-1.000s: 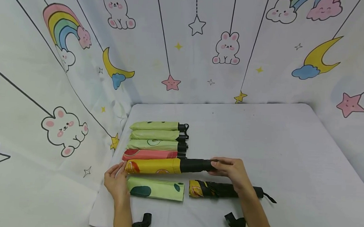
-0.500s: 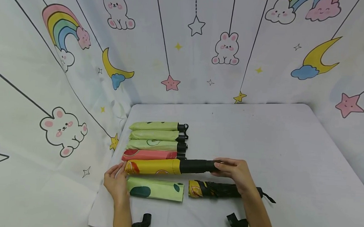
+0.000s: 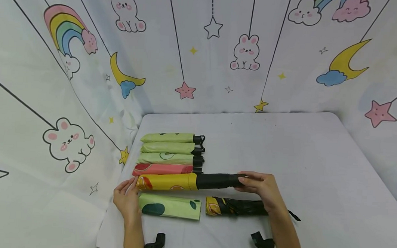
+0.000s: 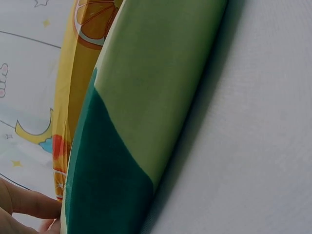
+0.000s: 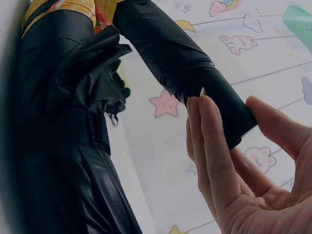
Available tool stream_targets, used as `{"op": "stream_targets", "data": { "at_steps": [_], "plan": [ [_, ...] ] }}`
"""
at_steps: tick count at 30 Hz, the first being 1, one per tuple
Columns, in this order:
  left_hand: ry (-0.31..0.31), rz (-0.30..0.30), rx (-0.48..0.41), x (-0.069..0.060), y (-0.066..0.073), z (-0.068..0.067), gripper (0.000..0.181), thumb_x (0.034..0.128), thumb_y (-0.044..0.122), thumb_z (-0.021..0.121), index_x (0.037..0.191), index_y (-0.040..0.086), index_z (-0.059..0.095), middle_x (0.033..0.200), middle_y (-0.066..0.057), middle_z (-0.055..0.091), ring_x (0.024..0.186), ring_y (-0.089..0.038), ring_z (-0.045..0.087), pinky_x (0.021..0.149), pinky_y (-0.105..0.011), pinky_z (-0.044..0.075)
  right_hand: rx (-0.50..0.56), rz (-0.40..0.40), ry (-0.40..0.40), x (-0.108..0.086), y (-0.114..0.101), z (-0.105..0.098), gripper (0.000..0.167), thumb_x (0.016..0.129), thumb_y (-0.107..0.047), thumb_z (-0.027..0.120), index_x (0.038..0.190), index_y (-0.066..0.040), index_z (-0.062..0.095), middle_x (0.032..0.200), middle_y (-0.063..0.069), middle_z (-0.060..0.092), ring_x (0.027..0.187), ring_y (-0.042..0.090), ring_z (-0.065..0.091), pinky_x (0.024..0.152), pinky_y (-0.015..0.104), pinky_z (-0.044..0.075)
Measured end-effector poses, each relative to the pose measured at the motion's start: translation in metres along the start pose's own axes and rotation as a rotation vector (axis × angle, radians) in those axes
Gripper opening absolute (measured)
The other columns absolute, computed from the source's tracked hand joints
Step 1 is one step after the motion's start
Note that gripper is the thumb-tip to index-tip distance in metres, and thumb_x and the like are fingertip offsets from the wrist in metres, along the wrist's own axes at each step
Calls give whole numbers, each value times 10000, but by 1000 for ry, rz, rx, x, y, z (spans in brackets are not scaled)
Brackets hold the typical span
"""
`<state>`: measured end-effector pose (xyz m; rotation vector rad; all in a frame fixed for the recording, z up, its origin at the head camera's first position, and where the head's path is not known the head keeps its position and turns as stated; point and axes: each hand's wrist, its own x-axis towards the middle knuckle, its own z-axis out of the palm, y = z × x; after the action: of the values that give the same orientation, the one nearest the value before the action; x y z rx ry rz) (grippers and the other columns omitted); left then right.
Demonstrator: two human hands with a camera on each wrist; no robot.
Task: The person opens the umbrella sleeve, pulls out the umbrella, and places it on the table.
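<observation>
In the head view, a yellow umbrella sleeve (image 3: 168,181) with orange-slice print lies across the table, a black folded umbrella (image 3: 215,180) sticking out of its right end. My left hand (image 3: 126,197) pinches the sleeve's left end; in the left wrist view its fingertips (image 4: 36,204) are partly hidden behind a green sleeve. Between thumb and fingers, my right hand (image 3: 260,187) grips the umbrella's black handle end (image 5: 226,107), seen closely in the right wrist view. Below the right forearm lies another folded black umbrella (image 3: 241,207) with a yellow fruit-print end, partly covered by that arm.
A green sleeve (image 3: 170,206) with dark patches lies in front of the yellow one. Behind it, a red umbrella (image 3: 169,169) and three green umbrellas (image 3: 170,148) lie in a row, black handles to the right. A printed curtain (image 3: 214,76) stands behind the white table (image 3: 284,151).
My right hand has moved a little to the right with the umbrella, and more black shows beyond the yellow sleeve. My left hand and the sleeve have stayed in place.
</observation>
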<state>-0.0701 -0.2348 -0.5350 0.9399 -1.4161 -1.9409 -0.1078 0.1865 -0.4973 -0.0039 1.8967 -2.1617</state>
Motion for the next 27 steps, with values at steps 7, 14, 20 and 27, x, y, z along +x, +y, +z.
{"op": "stream_targets", "data": {
  "at_steps": [7,14,20,27],
  "plan": [
    [-14,8,35,-1,-1,1,383,935,-208,549,1260,-27,458,1292,-241,577,1179,-251,707,920,-264,577,-26,-16,-10,-2,-2,-5,443,910,-153,819,1232,124,690,1143,219,744,883,474,752,939,394,608],
    [15,7,-11,3,-1,2,463,854,-290,526,1235,-34,467,1261,-237,571,1086,-222,744,905,-286,583,-36,-18,1,-3,-2,-8,451,914,-152,815,1239,130,682,1150,218,739,872,445,762,926,401,613],
    [19,-1,-7,5,-1,1,458,858,-278,550,1224,-15,471,1256,-225,579,1072,-202,748,902,-283,586,-18,-26,12,-6,-5,-11,459,915,-126,809,1254,149,663,1171,234,721,870,428,767,913,414,617],
    [40,22,-43,9,-2,-1,419,867,-275,559,1214,-52,483,1211,-242,610,984,-175,767,852,-254,605,0,-28,11,-10,-7,-15,485,914,-107,807,1278,165,639,1197,226,708,883,426,766,906,440,616]
  ]
}}
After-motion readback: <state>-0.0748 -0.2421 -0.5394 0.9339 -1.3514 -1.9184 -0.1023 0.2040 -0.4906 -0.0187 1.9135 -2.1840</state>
